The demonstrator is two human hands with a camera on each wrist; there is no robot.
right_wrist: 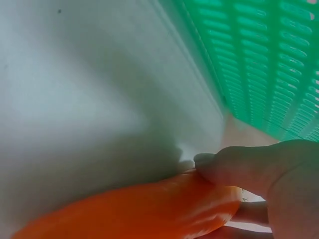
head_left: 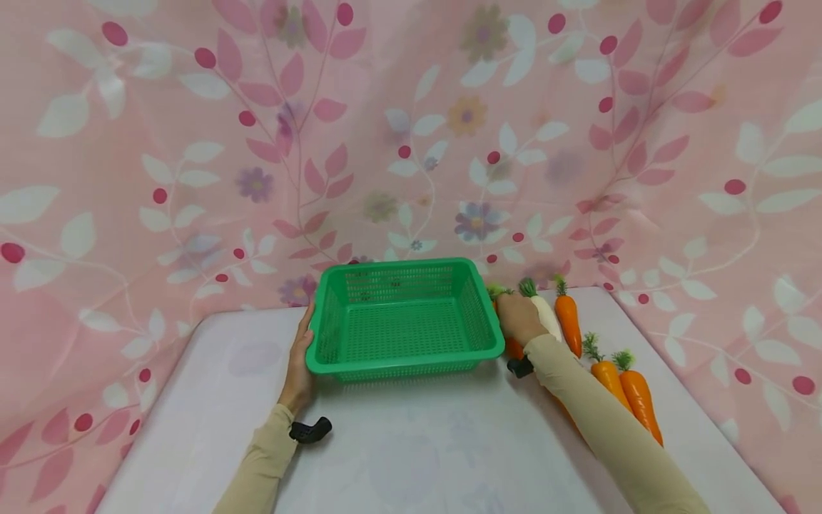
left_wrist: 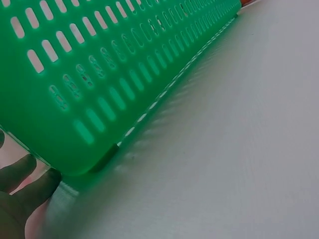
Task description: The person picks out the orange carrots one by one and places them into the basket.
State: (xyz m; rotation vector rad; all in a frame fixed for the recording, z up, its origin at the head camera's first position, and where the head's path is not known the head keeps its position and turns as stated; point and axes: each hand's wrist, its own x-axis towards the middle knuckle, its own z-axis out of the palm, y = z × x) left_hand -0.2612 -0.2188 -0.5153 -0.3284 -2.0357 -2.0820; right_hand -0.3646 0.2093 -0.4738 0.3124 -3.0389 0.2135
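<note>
A green perforated plastic basket (head_left: pixel 404 360) stands on the table with nothing in it. My left hand (head_left: pixel 299 364) lies along its left outer side, and in the left wrist view its fingers (left_wrist: pixel 37 186) touch the basket's corner with little bend. Just beyond the basket's right side, my right hand (head_left: pixel 521 318) grips an orange carrot (right_wrist: pixel 129 211). Its thumb (right_wrist: pixel 234 167) presses on the thick end, while the other fingers go behind and are partly hidden. A white radish (head_left: pixel 546 316) lies right beside this hand.
Further right lies a carrot (head_left: pixel 568 318) with a green top. Nearer the front, two carrots (head_left: pixel 610 378) lie side by side. Another carrot (head_left: pixel 568 410) is mostly hidden under the right sleeve (head_left: pixel 597 407). A pink floral cloth (head_left: pixel 411 128) hangs behind the white table (head_left: pixel 398 457).
</note>
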